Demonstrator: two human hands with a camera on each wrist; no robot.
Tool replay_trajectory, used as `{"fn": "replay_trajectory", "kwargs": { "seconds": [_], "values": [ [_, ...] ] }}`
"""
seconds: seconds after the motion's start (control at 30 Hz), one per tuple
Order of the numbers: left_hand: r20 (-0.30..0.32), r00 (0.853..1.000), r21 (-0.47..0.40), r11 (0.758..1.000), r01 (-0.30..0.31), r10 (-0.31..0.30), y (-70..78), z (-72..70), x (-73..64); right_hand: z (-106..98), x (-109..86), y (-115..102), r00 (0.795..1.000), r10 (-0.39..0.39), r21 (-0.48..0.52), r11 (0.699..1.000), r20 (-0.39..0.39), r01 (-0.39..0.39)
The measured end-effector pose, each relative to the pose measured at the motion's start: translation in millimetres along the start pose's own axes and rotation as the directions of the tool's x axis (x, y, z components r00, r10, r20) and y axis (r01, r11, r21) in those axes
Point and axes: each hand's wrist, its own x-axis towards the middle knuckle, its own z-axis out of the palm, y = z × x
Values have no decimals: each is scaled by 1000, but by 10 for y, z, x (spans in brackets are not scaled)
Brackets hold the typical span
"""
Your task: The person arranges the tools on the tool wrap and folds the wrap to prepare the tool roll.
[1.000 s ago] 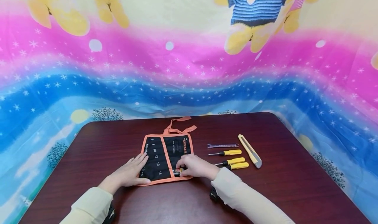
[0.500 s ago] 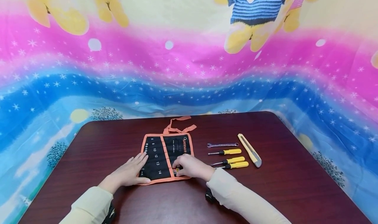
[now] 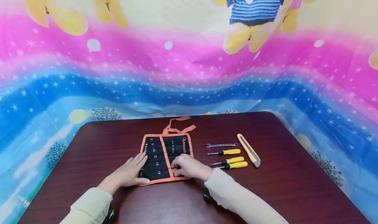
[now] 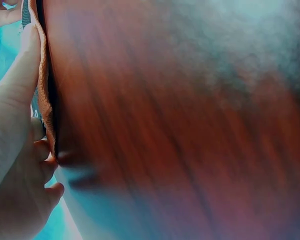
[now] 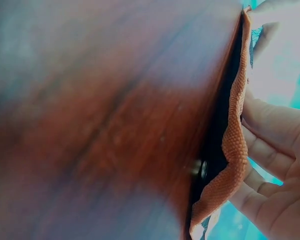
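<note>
A black fabric tool roll (image 3: pixel 156 150) with orange edging lies unfolded on the table, its left half marked with sizes from 6 to 14. My left hand (image 3: pixel 130 170) rests on the roll's left edge with fingers spread and thumb along the near corner. Over the near right part, my right hand (image 3: pixel 190 166) pinches a small piece with a red and yellow label (image 3: pixel 174 171), beside the orange middle strip. Most of that piece is hidden by the fingers. In the right wrist view the roll's orange border (image 5: pixel 235 135) bows up, with the right hand's fingers beyond it.
To the right lie a small wrench (image 3: pixel 222 145), several yellow-handled screwdrivers (image 3: pixel 231 151) and a yellow utility knife (image 3: pixel 249 151). Orange ties (image 3: pixel 177 130) trail from the roll's far side. A patterned cloth (image 3: pixel 189 69) hangs behind the brown table (image 3: pixel 165 204).
My right hand has slid slightly left over the roll with the labelled piece, which shows less now. The left hand stays in place on the roll's left edge.
</note>
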Motion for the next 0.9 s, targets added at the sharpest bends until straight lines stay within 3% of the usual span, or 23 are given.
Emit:
{"fn": "replay_trajectory", "kwargs": {
  "seconds": [0.2,0.47,0.9],
  "values": [
    [2,1000,-28,1000,-10,10,19,-18,4,-8,-38,39,1000,-9,25,1000,10,9],
    [11,1000,-18,1000,5,-5,19,-5,20,-133,-123,92,998,-35,136,990,43,29],
    [4,1000,-11,1000,3,-3,-2,2,8,-606,-275,279,998,-9,139,990,-66,18]
  ]
}}
